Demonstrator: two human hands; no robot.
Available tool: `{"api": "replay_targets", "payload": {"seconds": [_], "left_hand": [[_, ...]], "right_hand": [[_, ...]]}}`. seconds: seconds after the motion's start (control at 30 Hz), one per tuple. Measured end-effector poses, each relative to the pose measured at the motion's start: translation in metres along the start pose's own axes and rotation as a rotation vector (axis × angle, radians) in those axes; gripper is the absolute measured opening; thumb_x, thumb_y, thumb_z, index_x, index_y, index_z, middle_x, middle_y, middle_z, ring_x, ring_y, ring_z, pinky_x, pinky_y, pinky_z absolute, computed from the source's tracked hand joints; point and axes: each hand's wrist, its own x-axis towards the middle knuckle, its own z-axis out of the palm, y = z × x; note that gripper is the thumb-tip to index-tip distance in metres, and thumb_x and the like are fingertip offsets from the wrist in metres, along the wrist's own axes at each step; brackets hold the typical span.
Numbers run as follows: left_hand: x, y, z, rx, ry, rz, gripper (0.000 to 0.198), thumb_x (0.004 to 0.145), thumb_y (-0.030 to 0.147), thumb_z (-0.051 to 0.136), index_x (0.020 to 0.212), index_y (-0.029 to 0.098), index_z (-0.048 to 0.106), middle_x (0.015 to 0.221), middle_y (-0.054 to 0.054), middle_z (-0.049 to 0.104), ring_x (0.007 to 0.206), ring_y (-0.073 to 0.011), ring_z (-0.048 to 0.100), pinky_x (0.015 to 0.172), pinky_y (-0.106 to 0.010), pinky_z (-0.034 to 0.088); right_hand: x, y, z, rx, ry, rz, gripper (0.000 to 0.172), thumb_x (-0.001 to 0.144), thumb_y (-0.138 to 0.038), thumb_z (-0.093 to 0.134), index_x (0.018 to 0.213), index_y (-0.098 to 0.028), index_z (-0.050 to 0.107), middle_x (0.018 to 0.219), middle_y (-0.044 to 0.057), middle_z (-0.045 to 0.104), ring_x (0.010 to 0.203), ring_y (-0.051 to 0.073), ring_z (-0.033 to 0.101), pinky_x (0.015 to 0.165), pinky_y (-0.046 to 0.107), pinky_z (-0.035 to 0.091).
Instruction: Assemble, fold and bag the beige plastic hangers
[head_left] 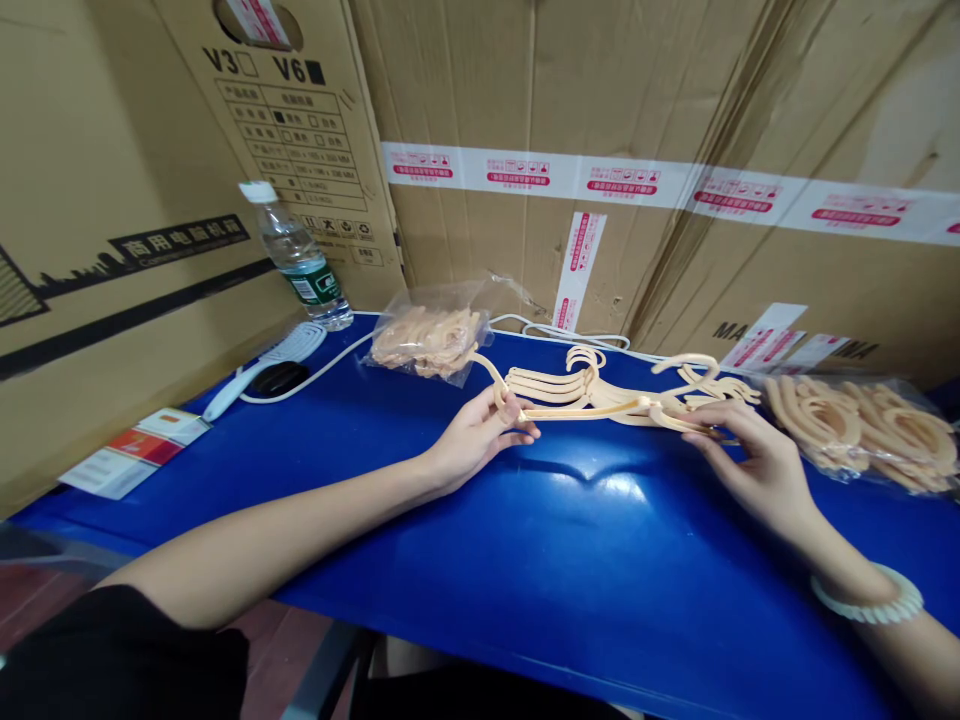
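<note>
Bright overhead light, glare on the blue table (600,490), soft shadows, edges stretched, slight blur.

You are holding a stack of thin, pale peach plastic hangers (592,398), several nested flat against each other; the exact count cannot be told. The stack runs lengthwise from left to right, nearly level, just above the blue table (525,540). Your left hand (480,440) pinches its left end between thumb and fingers, and your right hand (750,465) grips the right end the same way. The curled hooks stand up along the far edge in 2 clusters, one near the middle and one towards the right end. The arms look slender and slightly bowed.
</note>
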Motion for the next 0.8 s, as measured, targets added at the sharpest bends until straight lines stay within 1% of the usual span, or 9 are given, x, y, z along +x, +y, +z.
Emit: {"api": "replay_targets", "payload": {"seconds": [0.07, 0.17, 0.33, 0.47, 0.63, 0.8], "left_hand": [[-0.001, 0.000, 0.001, -0.018, -0.019, -0.014, 0.043, 0.075, 0.043, 0.087, 0.085, 0.015, 0.055, 0.095, -0.004, 0.068, 0.078, -0.0155, 0.068, 0.078, -0.032, 0.055], [-0.003, 0.000, 0.001, -0.034, -0.022, -0.026, 0.041, 0.078, 0.042, 0.085, 0.085, 0.015, 0.055, 0.093, -0.004, 0.068, 0.078, -0.0149, 0.068, 0.077, -0.031, 0.055], [-0.004, 0.000, 0.002, -0.018, -0.011, -0.033, 0.039, 0.079, 0.041, 0.084, 0.084, 0.015, 0.056, 0.091, -0.004, 0.068, 0.077, -0.0143, 0.068, 0.076, -0.030, 0.055], [-0.004, 0.000, 0.002, -0.002, -0.001, -0.015, 0.040, 0.077, 0.040, 0.085, 0.081, 0.015, 0.054, 0.083, -0.002, 0.067, 0.075, -0.0140, 0.068, 0.074, -0.028, 0.054], [-0.003, 0.000, 0.002, 0.019, 0.030, 0.010, 0.039, 0.077, 0.040, 0.086, 0.081, 0.015, 0.056, 0.076, 0.000, 0.065, 0.071, -0.0122, 0.066, 0.072, -0.026, 0.053], [-0.003, -0.002, 0.000, 0.034, 0.091, 0.066, 0.040, 0.074, 0.039, 0.087, 0.081, 0.015, 0.056, 0.074, 0.001, 0.064, 0.069, -0.0121, 0.065, 0.070, -0.026, 0.053]], "right_hand": [[0.000, -0.001, 0.000, 0.001, 0.000, -0.016, 0.011, 0.093, -0.030, 0.065, 0.104, -0.027, 0.068, 0.097, 0.005, 0.071, 0.090, 0.025, 0.067, 0.082, 0.039, 0.053], [0.000, -0.001, -0.001, -0.005, -0.003, -0.027, 0.011, 0.093, -0.027, 0.065, 0.104, -0.026, 0.067, 0.098, 0.005, 0.071, 0.090, 0.025, 0.066, 0.081, 0.039, 0.053], [0.000, -0.002, -0.001, -0.002, 0.013, -0.038, 0.011, 0.093, -0.026, 0.066, 0.103, -0.026, 0.067, 0.097, 0.005, 0.071, 0.091, 0.025, 0.067, 0.082, 0.039, 0.053], [0.001, -0.005, -0.002, -0.003, 0.023, -0.046, 0.009, 0.093, -0.028, 0.066, 0.101, -0.026, 0.069, 0.096, 0.005, 0.072, 0.093, 0.025, 0.068, 0.085, 0.041, 0.053], [0.002, -0.009, -0.001, -0.005, 0.032, -0.066, 0.007, 0.092, -0.027, 0.067, 0.099, -0.027, 0.069, 0.094, 0.004, 0.072, 0.089, 0.025, 0.069, 0.083, 0.040, 0.054], [0.000, -0.015, 0.001, -0.002, 0.001, -0.079, 0.007, 0.092, -0.025, 0.066, 0.099, -0.027, 0.068, 0.091, 0.004, 0.071, 0.085, 0.023, 0.068, 0.076, 0.037, 0.054]]}}
